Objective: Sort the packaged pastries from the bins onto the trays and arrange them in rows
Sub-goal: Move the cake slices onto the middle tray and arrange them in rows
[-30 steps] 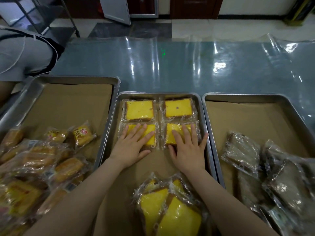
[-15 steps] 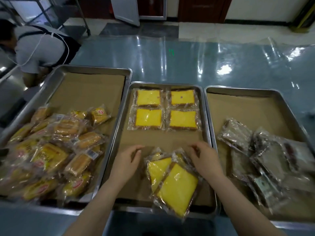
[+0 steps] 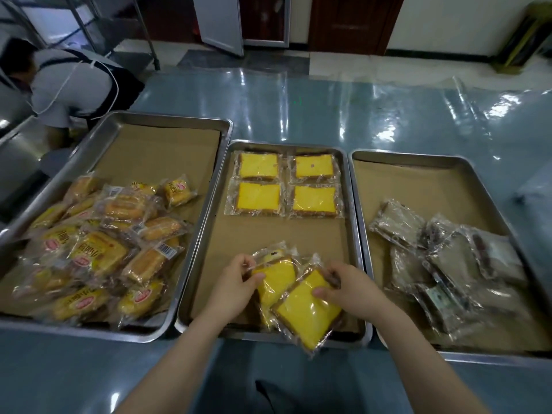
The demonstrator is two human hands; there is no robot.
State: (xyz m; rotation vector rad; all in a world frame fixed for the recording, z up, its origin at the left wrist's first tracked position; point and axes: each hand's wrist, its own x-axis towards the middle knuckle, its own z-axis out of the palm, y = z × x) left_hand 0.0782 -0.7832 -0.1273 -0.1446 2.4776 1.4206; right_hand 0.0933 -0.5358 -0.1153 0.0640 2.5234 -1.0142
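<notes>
1. Done so far: four laid cakes [image 3: 259,196] sit flat in two rows of two at 12 o'clock in the middle tray [image 3: 356,234], just beside one another.
2. In hand, at 6 o'clock of that tray: your left grip [image 3: 236,282] pinches the wrapper of the left cake [image 3: 276,286]. Your right grip [image 3: 349,289] is clamped on the front cake [image 3: 307,318], thumb on top.
3. A back cake [image 3: 270,256] peeks out behind them, so you have three loose cakes showing, all overlapping.
4. At 9 o'clock, the left tray [image 3: 167,119] holds a heap of buns [image 3: 119,234], well over a dozen and too overlapped to count.
5. At 3 o'clock, the right tray [image 3: 418,158] holds roughly eight dark pastries [image 3: 448,258], all unsorted.
6. The three trays share the bench [image 3: 298,109]. You look early in the job: one tray is begun and two are untouched.
</notes>
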